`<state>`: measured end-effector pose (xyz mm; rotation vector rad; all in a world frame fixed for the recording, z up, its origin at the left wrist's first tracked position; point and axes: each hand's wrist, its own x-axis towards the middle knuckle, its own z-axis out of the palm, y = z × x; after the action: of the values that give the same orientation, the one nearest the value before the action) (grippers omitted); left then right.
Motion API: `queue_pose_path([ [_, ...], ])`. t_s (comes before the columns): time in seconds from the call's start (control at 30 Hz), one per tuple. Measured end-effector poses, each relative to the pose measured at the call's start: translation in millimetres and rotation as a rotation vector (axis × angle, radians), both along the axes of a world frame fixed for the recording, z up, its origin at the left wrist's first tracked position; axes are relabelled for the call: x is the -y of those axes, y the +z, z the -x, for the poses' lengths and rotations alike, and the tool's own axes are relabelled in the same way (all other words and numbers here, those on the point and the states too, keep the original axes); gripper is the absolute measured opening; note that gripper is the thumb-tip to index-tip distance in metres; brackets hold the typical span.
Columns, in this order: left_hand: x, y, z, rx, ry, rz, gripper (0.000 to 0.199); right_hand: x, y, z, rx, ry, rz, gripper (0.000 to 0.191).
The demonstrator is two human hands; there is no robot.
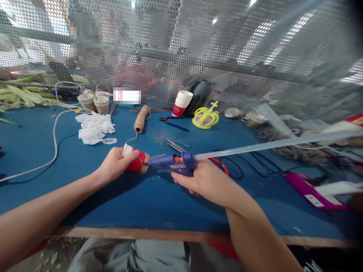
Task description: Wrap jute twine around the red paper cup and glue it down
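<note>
My left hand (pixel 117 164) is wrapped round a red paper cup (pixel 137 162) that lies tilted on its side, its white rim to the left. Twine circles the cup's right end and runs up to a twine roll (pixel 141 120). My right hand (pixel 202 175) grips a blue glue gun (pixel 176 162), whose nozzle points left at the cup's twined end; whether it touches cannot be seen. A long translucent glue stick (pixel 269 145) sticks out of the gun's back. Scissors (pixel 174 145) lie just behind the gun, their red handles partly hidden by my right hand.
White gloves (pixel 95 127) and twine-wrapped cups (pixel 101 102) are at the left. Behind are pliers (pixel 174 123), stacked paper cups (pixel 182 102) and a yellow crown (pixel 206 116). A magenta power strip (pixel 314 190), cables and grey cord (pixel 289 145) lie right. A mesh screen (pixel 170 49) stands behind.
</note>
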<state>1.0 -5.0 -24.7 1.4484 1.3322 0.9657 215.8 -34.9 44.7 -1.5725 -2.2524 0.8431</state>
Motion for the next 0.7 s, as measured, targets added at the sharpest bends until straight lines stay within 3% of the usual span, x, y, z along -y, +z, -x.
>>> queue_pose_path([
  [0.7, 2.8, 0.8, -0.3, -0.059, -0.018, -0.056, 0.036, -11.8, -7.6, -0.6, -0.107, -0.157, 0.093, 0.020],
])
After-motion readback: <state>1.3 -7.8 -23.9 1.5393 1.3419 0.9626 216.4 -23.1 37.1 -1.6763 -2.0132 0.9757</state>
